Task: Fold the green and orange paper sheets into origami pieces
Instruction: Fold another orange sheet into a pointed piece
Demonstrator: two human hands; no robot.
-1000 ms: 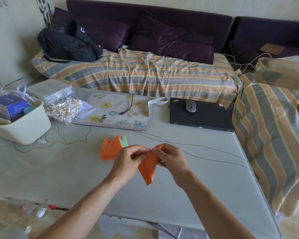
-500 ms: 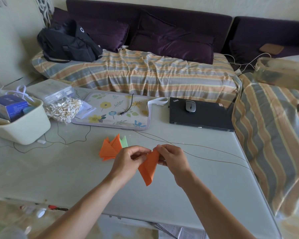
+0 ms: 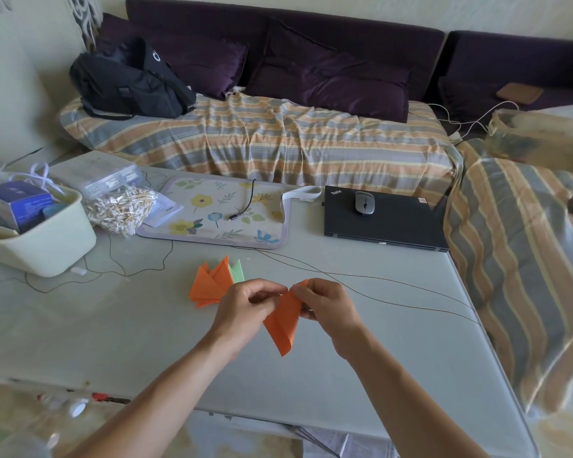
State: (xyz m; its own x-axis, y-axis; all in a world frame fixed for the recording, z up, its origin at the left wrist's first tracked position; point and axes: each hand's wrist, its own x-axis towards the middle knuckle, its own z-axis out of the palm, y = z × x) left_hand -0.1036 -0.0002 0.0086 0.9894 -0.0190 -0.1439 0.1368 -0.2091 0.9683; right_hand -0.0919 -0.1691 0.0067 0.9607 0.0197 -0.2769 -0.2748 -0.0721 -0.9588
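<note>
Your left hand (image 3: 245, 307) and right hand (image 3: 326, 305) are raised just above the table (image 3: 361, 342). Both have fingers curled and pinch the upper part of the folded orange paper (image 3: 283, 322) between them. The paper hangs point-down, its lower tip toward you. The exact fold under your fingertips cannot be made out, as your fingers cover it. Finished orange pieces (image 3: 210, 285) lie on the table just left of your left hand, with a green piece (image 3: 238, 272) partly tucked behind them. Farther back: a floral mat (image 3: 212, 213), a closed laptop (image 3: 394, 223) carrying a mouse (image 3: 364, 202).
</note>
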